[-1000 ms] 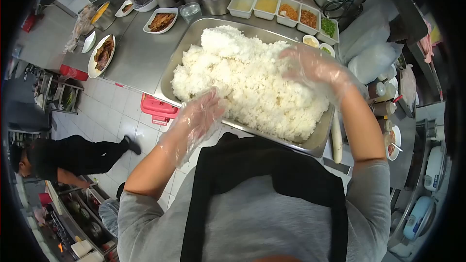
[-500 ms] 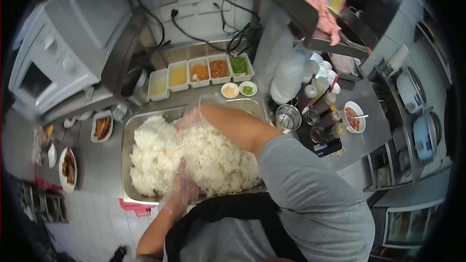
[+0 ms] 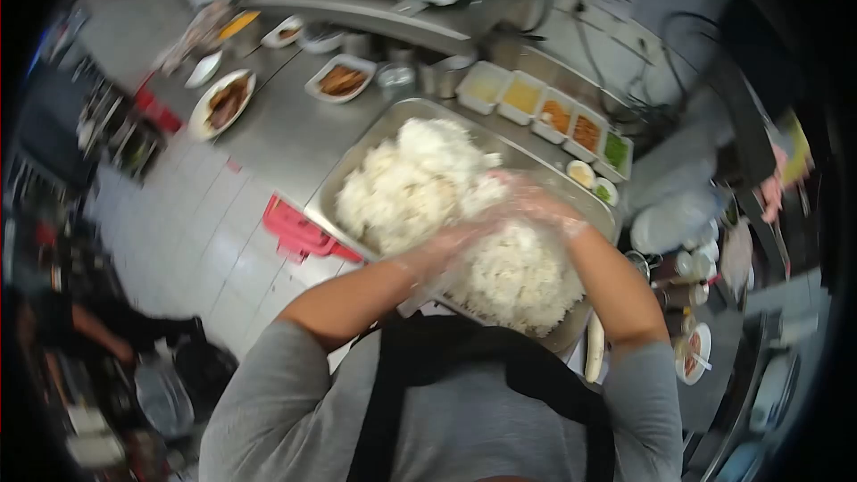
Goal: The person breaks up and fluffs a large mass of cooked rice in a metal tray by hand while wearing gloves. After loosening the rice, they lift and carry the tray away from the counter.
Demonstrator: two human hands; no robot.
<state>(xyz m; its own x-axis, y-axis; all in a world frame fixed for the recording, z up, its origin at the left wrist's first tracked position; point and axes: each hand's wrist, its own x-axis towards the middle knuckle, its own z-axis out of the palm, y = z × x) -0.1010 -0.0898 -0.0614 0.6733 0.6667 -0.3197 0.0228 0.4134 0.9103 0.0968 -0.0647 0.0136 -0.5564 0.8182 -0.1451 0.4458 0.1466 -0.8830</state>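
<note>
A large metal tray [image 3: 541, 163] holds white rice in two mounds, one at the left [image 3: 403, 189] and one at the right [image 3: 524, 278]. Between the mounds, my left hand [image 3: 457, 243], in a clear plastic glove, reaches in from the lower left and touches the rice. From the right comes my right hand [image 3: 536, 203], also gloved, over the rice near the back of the right mound. The two hands meet or overlap near the tray's middle. Motion blur and rice hide the fingers, so whether either hand holds rice cannot be made out.
Behind the tray stand white containers of toppings [image 3: 555, 114] and two small bowls [image 3: 580, 173]. Plated food [image 3: 223, 105] and a dish [image 3: 342, 78] lie at the left. A red plastic item [image 3: 303, 230] is beside the tray. Another person's arm [image 3: 100, 332] shows lower left.
The view has turned and shifted left. My left hand has moved from the tray's front edge to its middle, close to my right hand. The rice now shows a gap between two mounds.
</note>
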